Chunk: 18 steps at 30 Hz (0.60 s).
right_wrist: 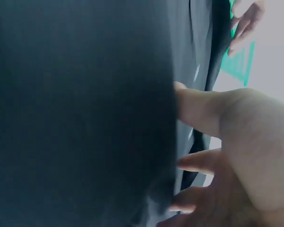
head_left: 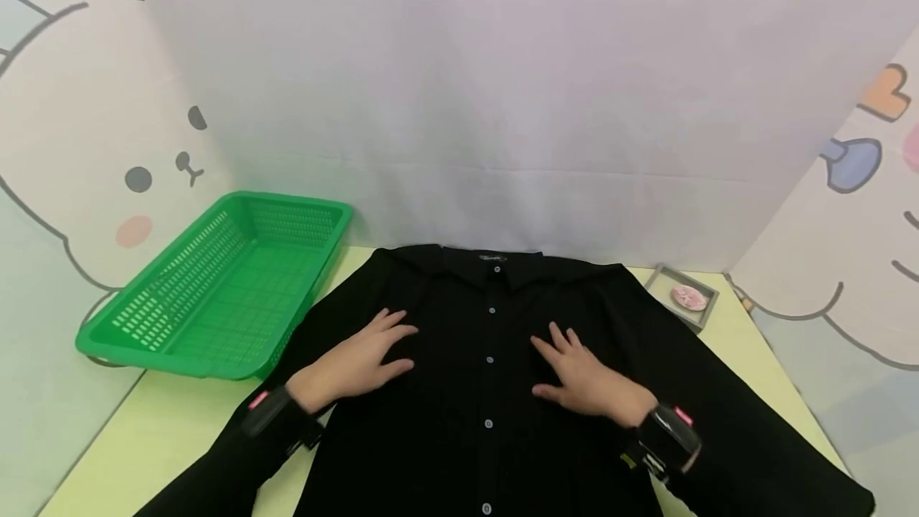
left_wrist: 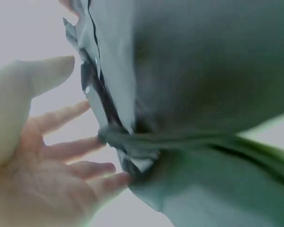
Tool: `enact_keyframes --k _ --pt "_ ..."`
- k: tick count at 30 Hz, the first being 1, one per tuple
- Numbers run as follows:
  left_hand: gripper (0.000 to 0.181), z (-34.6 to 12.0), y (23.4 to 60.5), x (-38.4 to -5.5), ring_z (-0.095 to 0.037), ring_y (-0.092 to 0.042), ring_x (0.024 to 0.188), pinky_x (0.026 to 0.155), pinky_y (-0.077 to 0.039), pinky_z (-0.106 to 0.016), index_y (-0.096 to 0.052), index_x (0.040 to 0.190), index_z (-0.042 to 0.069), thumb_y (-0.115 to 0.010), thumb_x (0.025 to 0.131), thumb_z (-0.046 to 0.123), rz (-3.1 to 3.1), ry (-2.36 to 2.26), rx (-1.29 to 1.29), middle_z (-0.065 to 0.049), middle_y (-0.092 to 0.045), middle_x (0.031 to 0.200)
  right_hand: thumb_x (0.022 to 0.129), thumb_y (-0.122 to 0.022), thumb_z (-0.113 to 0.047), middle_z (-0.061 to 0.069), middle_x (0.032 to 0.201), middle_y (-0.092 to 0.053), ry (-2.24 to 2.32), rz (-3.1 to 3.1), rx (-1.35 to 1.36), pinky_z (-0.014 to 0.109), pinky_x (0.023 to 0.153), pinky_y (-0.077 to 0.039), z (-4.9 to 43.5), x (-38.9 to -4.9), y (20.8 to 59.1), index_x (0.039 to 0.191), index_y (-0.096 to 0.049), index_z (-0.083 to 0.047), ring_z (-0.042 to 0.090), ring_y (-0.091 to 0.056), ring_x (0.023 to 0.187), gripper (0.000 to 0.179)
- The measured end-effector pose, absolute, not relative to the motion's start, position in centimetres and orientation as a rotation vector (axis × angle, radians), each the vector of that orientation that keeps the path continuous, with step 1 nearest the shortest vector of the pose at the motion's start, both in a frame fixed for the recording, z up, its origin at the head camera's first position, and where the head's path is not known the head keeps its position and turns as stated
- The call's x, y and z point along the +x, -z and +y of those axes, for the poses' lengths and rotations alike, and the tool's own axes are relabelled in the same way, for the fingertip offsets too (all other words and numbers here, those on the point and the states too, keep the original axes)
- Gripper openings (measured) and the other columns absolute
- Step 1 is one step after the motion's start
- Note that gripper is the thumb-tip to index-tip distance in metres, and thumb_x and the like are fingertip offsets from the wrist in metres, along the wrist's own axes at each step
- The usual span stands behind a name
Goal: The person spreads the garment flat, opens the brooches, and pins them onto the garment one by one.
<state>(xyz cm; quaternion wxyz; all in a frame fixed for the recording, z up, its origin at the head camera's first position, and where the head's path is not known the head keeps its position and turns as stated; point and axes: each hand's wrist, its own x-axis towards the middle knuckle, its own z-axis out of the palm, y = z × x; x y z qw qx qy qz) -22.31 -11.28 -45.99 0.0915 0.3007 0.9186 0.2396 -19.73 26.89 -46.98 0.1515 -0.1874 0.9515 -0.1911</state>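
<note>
A black button-up shirt [head_left: 452, 389] lies spread on the table, collar toward the wall and a row of pale buttons down its middle. My left hand [head_left: 366, 357] is over the left chest of the shirt, fingers spread and holding nothing. Over the right chest is my right hand [head_left: 585, 377], its fingers also apart and relaxed. In the left wrist view the left hand [left_wrist: 61, 165] shows its palm, fingertips close to the black cloth [left_wrist: 118, 94]. The right wrist view has the right hand [right_wrist: 217, 156] with fingertips right at the fabric [right_wrist: 85, 118].
A green plastic basket [head_left: 287, 333] stands at the back left, beside the shirt's shoulder. At the back right sits a small grey tray [head_left: 707, 313] with a pink oval item [head_left: 689, 297] in it. The pale yellow table [head_left: 143, 429] meets a white cloth wall [head_left: 459, 102] behind.
</note>
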Motion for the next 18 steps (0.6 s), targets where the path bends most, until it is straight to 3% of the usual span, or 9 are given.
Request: enact_keyframes --k 3,6,10,14,18 --pt "0.062 -14.2 46.1 -19.8 -0.052 -0.025 0.152 0.117 -0.034 -0.065 -0.044 0.155 0.006 -0.065 0.103 0.033 2.726 -0.774 0.852 -0.026 -0.030 0.165 0.097 -0.067 -0.053 0.035 0.166 -0.013 0.648 2.665 -0.548 0.079 0.111 -0.026 27.5 -18.1 48.7 0.160 -0.036 -0.007 0.065 -0.011 0.148 0.084" --pt "0.057 -17.0 46.2 -17.1 -0.046 -0.044 0.144 0.110 -0.045 -0.059 -0.051 0.150 0.006 -0.065 0.103 0.034 2.754 -0.796 0.832 -0.023 -0.045 0.157 0.094 -0.067 -0.060 0.032 0.168 -0.014 0.712 2.618 -0.556 0.078 0.110 -0.030 27.6 -16.0 49.5 0.160 -0.037 -0.012 0.062 -0.011 0.150 0.086" --pt "0.039 -20.2 46.5 -13.7 -0.032 -0.065 0.122 0.097 -0.056 -0.047 -0.067 0.132 0.009 -0.072 0.098 0.027 2.903 -0.710 0.739 -0.010 -0.066 0.133 0.096 -0.070 -0.051 0.028 0.168 -0.019 0.704 2.546 -0.615 0.071 0.110 -0.037 25.8 -11.9 47.3 0.159 -0.040 -0.011 0.058 -0.015 0.152 0.081" --pt "0.041 -22.9 46.7 -12.1 -0.025 -0.069 0.105 0.083 -0.059 -0.039 -0.068 0.128 0.009 -0.080 0.091 0.023 2.896 -0.643 0.455 -0.004 -0.069 0.119 0.096 -0.071 -0.048 0.024 0.169 -0.020 0.691 2.488 -0.686 0.072 0.110 -0.035 24.4 -9.3 46.4 0.159 -0.039 -0.010 0.056 -0.017 0.152 0.080" --pt "0.058 -25.3 47.2 -11.7 -0.032 -0.067 0.105 0.082 -0.059 -0.045 -0.063 0.134 0.001 -0.084 0.086 0.027 2.755 -0.604 0.269 -0.013 -0.065 0.118 0.093 -0.073 -0.050 0.031 0.166 -0.020 0.670 2.506 -0.777 0.078 0.106 -0.031 24.8 -8.8 47.8 0.158 -0.038 -0.006 0.064 -0.021 0.147 0.086"
